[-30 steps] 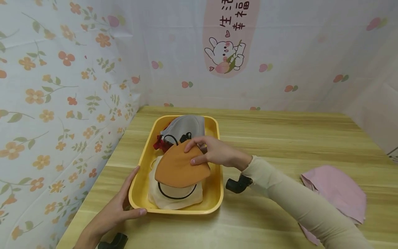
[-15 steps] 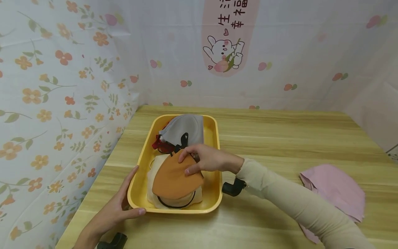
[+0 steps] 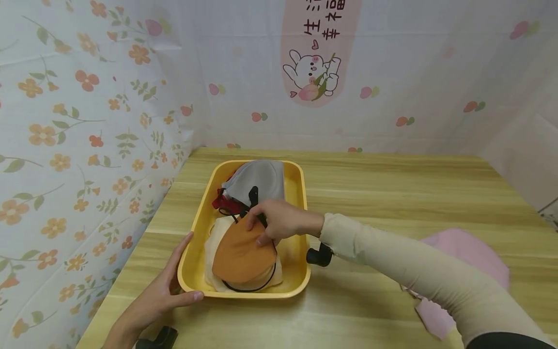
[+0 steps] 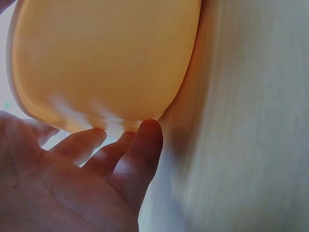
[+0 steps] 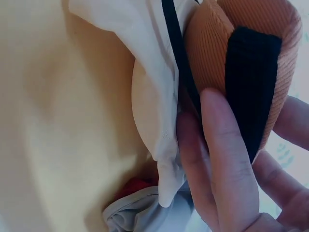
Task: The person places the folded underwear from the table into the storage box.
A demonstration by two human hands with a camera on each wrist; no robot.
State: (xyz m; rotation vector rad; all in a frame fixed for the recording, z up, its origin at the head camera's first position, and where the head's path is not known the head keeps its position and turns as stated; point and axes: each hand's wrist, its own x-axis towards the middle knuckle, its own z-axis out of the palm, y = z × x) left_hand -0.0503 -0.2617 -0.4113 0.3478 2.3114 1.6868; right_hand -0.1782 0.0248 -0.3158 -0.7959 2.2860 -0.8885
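Orange cloth [image 3: 241,259] above cream cloth [image 3: 213,247], in near half of yellow tray [image 3: 295,264]; contact between cloths hard to tell. Right hand [image 3: 279,220] clamped on orange cloth's right side, two fingers underneath beside black strap [image 5: 251,82]. Judged best: light pinch, cloth level, strap tucked under, fingers freed without snagging. Left hand [image 3: 163,286] at tray's near-left corner, fingers apart against wall; useful steadying. Grey cloth [image 3: 266,179], red cloth [image 3: 228,205] towards tray's far edge. Pink cloth [image 3: 468,252] towards desk's [image 3: 370,194] right edge.
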